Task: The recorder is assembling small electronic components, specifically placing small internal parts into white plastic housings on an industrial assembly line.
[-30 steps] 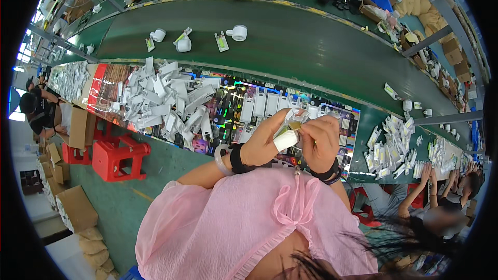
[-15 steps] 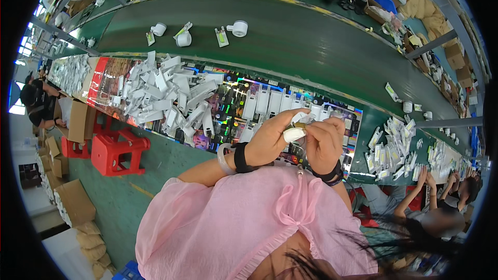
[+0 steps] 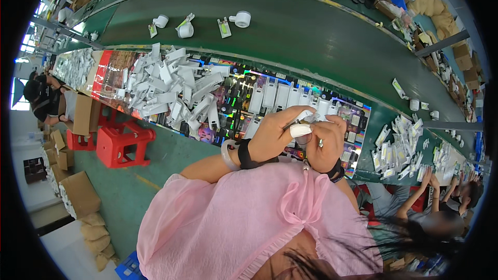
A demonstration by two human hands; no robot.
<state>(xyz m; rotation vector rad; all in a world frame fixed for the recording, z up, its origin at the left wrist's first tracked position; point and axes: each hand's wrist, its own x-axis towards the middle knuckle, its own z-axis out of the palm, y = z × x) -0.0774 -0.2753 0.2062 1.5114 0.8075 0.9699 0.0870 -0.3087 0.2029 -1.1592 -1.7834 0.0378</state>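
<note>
Green floor (image 3: 124, 202) is stretching along the left side; red stool (image 3: 111, 142) is standing on it, cardboard box (image 3: 83, 192) is sitting farther left. Daylight is coming through a window (image 3: 21, 103), far left. Grey metal post (image 3: 445, 43) is slanting, upper right

Crinkly pink top (image 3: 223, 218) with ruffled neckline (image 3: 275, 250) and cute bow (image 3: 296, 202), plus milky bangle (image 3: 227, 154), black wristbands (image 3: 244, 154), silver ring (image 3: 320, 143).

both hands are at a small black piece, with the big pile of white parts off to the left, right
Not quite: the head view shows a small white piece, not a black one. The rest stands: the left hand and right hand are both at it, with the big pile of white parts off to the left.
</note>
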